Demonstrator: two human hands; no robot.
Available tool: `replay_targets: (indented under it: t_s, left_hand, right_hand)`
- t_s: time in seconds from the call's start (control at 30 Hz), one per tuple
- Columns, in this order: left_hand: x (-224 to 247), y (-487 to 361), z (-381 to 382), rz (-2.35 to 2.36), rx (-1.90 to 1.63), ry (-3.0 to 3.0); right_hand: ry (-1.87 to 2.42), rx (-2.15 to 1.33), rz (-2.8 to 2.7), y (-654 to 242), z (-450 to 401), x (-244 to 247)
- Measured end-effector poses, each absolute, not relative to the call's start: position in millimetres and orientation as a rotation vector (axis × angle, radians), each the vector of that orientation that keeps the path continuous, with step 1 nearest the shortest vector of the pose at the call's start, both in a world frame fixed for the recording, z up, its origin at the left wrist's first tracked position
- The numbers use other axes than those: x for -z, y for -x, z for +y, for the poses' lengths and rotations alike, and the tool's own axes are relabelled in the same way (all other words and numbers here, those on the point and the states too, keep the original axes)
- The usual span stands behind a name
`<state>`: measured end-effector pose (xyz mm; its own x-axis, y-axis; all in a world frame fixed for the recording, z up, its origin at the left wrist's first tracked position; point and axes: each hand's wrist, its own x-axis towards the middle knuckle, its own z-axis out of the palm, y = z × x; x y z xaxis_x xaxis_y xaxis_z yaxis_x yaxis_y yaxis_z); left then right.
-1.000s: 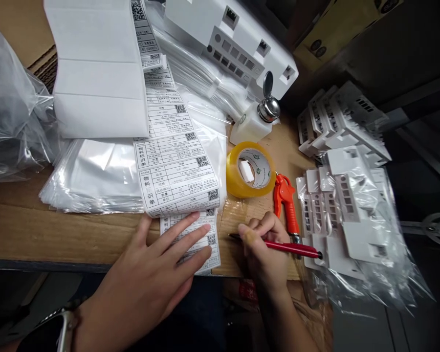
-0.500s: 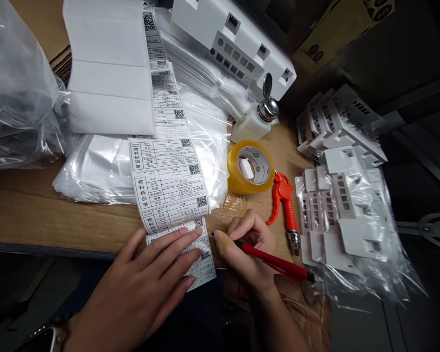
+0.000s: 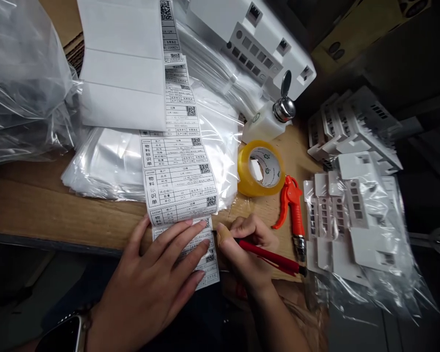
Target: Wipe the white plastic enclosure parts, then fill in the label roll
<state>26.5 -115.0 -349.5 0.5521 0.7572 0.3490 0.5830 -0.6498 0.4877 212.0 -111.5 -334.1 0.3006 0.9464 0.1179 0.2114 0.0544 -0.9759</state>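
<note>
A long strip of printed labels (image 3: 179, 183) with tables and square codes runs down over the table's front edge. My left hand (image 3: 161, 266) lies flat across its lower end, fingers stretched out over the print. Close to the strip's right edge, my right hand (image 3: 247, 247) is closed round a red pen (image 3: 273, 256). The pen's dark tip is by the label's edge; whether it touches the paper I cannot tell. Blank white backing (image 3: 122, 93) of the folded strip rests over a pile of clear plastic bags (image 3: 104, 164).
Right of the strip are a yellow roll of tape (image 3: 262, 168), a red air blow gun (image 3: 295, 215) and a pump bottle (image 3: 266, 122) with its lid up. Bagged white plastic parts (image 3: 363, 210) lie farther right. A large white housing (image 3: 256, 39) stands behind.
The whole view has shifted, so the tabletop things appear farther right. My left hand still lies on the labels, and the pen stays in my right hand.
</note>
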Motion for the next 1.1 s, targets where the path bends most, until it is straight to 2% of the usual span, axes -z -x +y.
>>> replay_targets:
  t_s: [0.77,1.1]
  left_hand:
    - [347.1,-27.2,-112.5,1.120,-0.748,-2.467]
    - [342.5,-11.0,-138.8,1.101,-0.744,-2.296]
  right_hand:
    - [1.525,-0.815,-1.156,-210.6,-112.1,337.0]
    - [1.317,-1.000,-0.759,-226.2,-116.0,327.1]
